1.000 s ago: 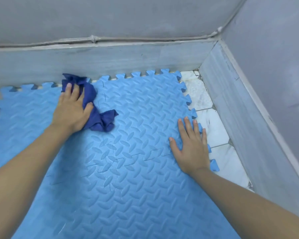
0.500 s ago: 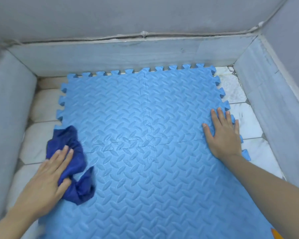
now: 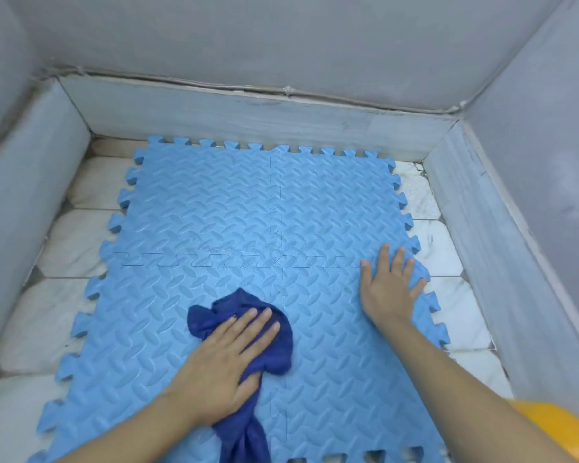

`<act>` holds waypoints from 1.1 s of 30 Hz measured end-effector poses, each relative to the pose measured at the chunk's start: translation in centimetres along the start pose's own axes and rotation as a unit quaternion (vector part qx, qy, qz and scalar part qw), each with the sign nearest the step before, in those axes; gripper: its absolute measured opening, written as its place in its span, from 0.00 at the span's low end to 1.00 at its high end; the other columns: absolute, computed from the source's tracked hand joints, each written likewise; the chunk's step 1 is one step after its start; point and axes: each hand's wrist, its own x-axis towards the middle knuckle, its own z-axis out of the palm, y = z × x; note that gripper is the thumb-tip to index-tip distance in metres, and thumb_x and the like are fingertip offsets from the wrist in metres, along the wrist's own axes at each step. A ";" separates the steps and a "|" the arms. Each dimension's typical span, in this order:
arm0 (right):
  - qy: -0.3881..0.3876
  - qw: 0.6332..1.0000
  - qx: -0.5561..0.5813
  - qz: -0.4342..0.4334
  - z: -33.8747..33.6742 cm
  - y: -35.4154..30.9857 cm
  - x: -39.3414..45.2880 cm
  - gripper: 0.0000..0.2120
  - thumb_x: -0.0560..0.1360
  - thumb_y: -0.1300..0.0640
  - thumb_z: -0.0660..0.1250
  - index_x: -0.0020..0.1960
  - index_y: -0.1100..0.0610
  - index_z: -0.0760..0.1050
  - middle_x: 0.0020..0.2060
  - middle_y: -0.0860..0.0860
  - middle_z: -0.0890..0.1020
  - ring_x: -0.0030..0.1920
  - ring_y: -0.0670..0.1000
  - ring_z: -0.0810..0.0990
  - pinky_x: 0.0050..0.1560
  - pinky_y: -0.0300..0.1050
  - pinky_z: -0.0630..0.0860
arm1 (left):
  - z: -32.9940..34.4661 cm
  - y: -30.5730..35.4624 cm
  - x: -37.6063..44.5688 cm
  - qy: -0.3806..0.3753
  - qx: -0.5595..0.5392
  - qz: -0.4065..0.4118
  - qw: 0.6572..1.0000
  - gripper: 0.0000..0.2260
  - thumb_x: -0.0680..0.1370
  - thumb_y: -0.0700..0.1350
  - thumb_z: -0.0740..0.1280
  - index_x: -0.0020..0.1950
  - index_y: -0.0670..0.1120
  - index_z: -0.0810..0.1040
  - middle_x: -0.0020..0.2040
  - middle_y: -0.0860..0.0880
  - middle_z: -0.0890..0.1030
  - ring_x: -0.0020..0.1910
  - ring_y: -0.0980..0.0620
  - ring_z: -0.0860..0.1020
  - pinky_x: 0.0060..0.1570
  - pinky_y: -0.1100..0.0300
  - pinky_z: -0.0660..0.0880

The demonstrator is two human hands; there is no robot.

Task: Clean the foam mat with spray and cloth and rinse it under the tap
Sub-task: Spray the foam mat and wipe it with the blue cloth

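A light blue foam mat (image 3: 214, 208) made of interlocking tiles lies flat on the floor and fills most of the view. My left hand (image 3: 224, 365) presses a dark blue cloth (image 3: 274, 345) against the mat near its middle front, palm down, fingers spread over the cloth. The cloth's tail trails toward me under my wrist. My right hand (image 3: 390, 289) rests flat on the mat near its right edge, fingers apart, holding nothing. No spray bottle or tap is in view.
White marble floor tiles (image 3: 71, 242) show on both sides of the mat. Low grey stone kerbs (image 3: 248, 118) and grey walls enclose the floor at the back, left and right. A yellow rounded object (image 3: 562, 429) sits at the bottom right corner.
My left hand has slid the cloth from the mat's left edge to its middle front. Before that it was at the far left corner. My right hand stays pressed near the right edge.
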 end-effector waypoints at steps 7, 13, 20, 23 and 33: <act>0.025 0.996 -0.020 -0.086 1.0 11.7 -11.5 0.31 0.79 0.39 0.36 0.79 0.47 0.46 0.78 0.44 0.44 0.77 0.43 0.35 0.78 0.55 0.45 | -0.8 -3.7 0.2 -0.014 -0.023 -0.086 0.996 0.30 0.77 0.54 0.53 0.78 0.51 0.52 0.79 0.49 0.52 0.77 0.49 0.50 0.73 0.54 0.46; 0.084 0.996 0.014 -0.012 1.9 12.1 -12.5 0.30 0.81 0.44 0.42 0.79 0.57 0.52 0.79 0.51 0.53 0.79 0.48 0.47 0.77 0.48 0.43 | 5.2 6.5 0.6 -0.046 0.097 0.251 0.962 0.22 0.83 0.44 0.45 0.78 0.45 0.49 0.77 0.45 0.56 0.77 0.41 0.49 0.69 0.50 0.53; 0.088 0.995 0.026 -0.034 1.6 12.0 -11.5 0.28 0.82 0.50 0.45 0.79 0.60 0.53 0.79 0.53 0.55 0.79 0.48 0.49 0.77 0.46 0.46 | 1.9 5.0 20.9 -0.035 -0.029 0.103 0.994 0.30 0.75 0.56 0.51 0.76 0.50 0.58 0.77 0.47 0.58 0.76 0.45 0.58 0.72 0.50 0.50; 0.087 0.995 0.024 -0.039 1.4 12.0 -11.6 0.27 0.82 0.51 0.45 0.79 0.60 0.53 0.79 0.54 0.55 0.79 0.50 0.49 0.77 0.48 0.47 | 1.8 3.4 29.1 -0.071 -0.026 -0.018 0.997 0.32 0.74 0.58 0.43 0.78 0.53 0.50 0.79 0.48 0.49 0.77 0.46 0.48 0.74 0.51 0.43; 0.137 0.987 0.080 -0.040 1.7 12.5 -11.7 0.26 0.77 0.62 0.53 0.75 0.65 0.63 0.75 0.58 0.66 0.76 0.55 0.62 0.75 0.52 0.56 | 0.8 7.2 11.0 -0.150 0.012 0.283 0.947 0.36 0.69 0.54 0.61 0.76 0.49 0.59 0.77 0.46 0.59 0.75 0.43 0.57 0.70 0.47 0.55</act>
